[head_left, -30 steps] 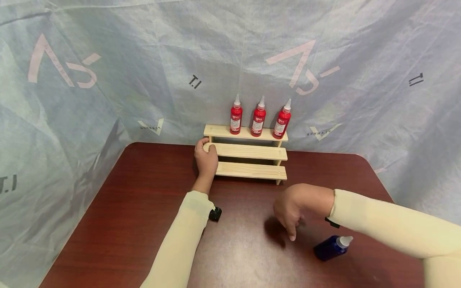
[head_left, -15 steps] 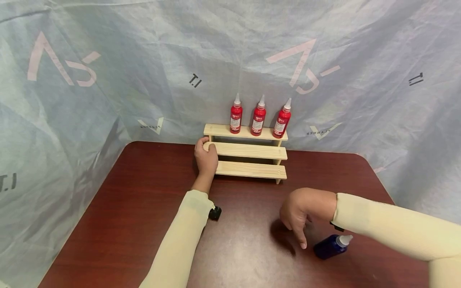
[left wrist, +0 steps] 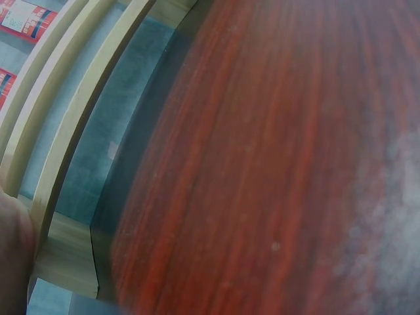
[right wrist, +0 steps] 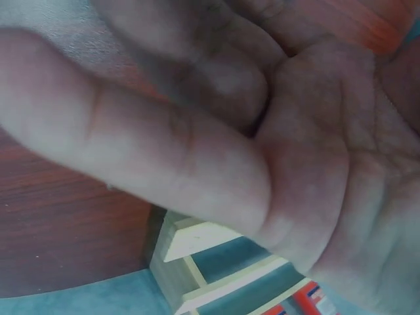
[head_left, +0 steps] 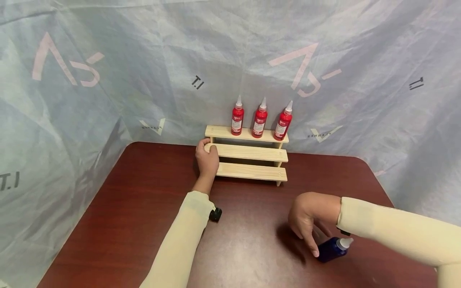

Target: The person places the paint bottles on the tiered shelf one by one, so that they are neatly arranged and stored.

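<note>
My left hand (head_left: 207, 159) grips the left end of a three-tier wooden display rack (head_left: 248, 170), thumb over the middle shelf. The left wrist view shows part of that hand (left wrist: 14, 252) at the rack's side. Three red bottles (head_left: 259, 122) with white pointed caps stand along the top shelf. My right hand (head_left: 309, 218) reaches down around the base of a dark blue bottle (head_left: 331, 250), one fingertip right at its left end and other fingers behind. The bottle's white nozzle points right in the head view. In the right wrist view the fingers (right wrist: 138, 141) are extended and the blue bottle is out of sight.
The rack and bottles stand on a dark red-brown wooden table (head_left: 144, 224) with rounded far corners. A grey-white printed cloth (head_left: 151, 60) hangs behind and beside it, close behind the rack.
My right hand has moved right and toward the front, from beside the blue bottle to its base. The left hand keeps its grip on the rack, and the bottles have stayed in place.
</note>
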`<control>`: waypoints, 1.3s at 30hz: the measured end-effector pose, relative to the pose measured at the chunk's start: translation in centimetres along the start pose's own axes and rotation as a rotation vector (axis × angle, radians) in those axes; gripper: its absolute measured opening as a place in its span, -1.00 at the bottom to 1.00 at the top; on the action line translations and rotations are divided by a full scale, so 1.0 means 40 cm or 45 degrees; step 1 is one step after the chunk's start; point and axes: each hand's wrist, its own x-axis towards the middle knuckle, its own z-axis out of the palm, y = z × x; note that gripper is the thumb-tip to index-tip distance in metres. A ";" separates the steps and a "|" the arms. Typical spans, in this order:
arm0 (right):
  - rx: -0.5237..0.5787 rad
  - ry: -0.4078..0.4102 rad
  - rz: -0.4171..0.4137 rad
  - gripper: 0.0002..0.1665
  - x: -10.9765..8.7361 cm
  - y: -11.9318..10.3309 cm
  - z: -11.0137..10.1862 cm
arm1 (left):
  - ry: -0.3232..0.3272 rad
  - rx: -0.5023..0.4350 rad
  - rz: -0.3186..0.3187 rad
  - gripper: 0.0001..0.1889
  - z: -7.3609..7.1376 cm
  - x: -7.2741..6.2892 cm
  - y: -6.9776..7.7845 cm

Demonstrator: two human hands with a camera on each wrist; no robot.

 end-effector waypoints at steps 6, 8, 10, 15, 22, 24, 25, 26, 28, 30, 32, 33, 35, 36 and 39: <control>-0.337 0.011 -0.045 -0.82 0.017 -0.003 0.009 | 0.007 0.001 -0.005 -0.64 -0.001 0.000 -0.001; -0.382 -0.022 -0.048 -0.87 0.018 -0.004 0.009 | 0.009 0.009 -0.007 -0.64 0.000 -0.001 -0.001; -0.401 -0.039 -0.050 -0.86 0.017 -0.002 0.010 | 0.013 0.013 -0.009 -0.63 0.002 -0.001 -0.002; -0.187 -0.115 0.054 -0.77 0.011 0.003 0.016 | 0.016 0.015 -0.002 -0.63 0.003 0.000 0.001; 0.020 -0.157 0.266 -0.73 0.015 0.001 0.037 | 0.008 0.011 -0.005 -0.64 0.003 -0.001 0.001; -0.008 -0.159 0.276 -0.75 0.019 0.001 0.041 | 0.010 0.014 -0.002 -0.64 0.004 0.000 0.001; -0.020 -0.161 0.282 -0.76 0.022 0.001 0.043 | 0.013 0.016 -0.001 -0.64 0.004 0.000 0.001; -0.048 -0.167 0.281 -0.76 0.025 0.000 0.043 | 0.014 0.016 0.001 -0.64 0.004 0.001 0.001; -0.117 -0.189 0.261 -0.81 0.033 0.000 0.045 | 0.019 0.019 0.005 -0.64 0.004 0.001 0.000; -0.146 -0.216 0.251 -0.83 0.039 -0.001 0.047 | 0.022 0.020 0.006 -0.63 0.005 0.000 -0.001; -0.174 -0.227 0.235 -0.85 0.043 -0.001 0.048 | 0.025 0.023 0.004 -0.63 0.005 -0.001 -0.003; -0.181 -0.224 0.222 -0.86 0.044 -0.001 0.048 | 0.026 0.024 0.002 -0.63 0.005 -0.001 -0.003; -0.143 -0.200 0.222 -0.86 0.042 0.001 0.047 | 0.026 0.021 -0.003 -0.63 0.005 -0.002 -0.003; -0.122 -0.180 0.220 -0.86 0.040 0.002 0.047 | 0.027 0.021 -0.003 -0.63 0.004 -0.003 -0.003; -0.054 -0.138 0.212 -0.86 0.032 0.006 0.046 | 0.024 0.015 0.002 -0.63 0.004 -0.004 -0.001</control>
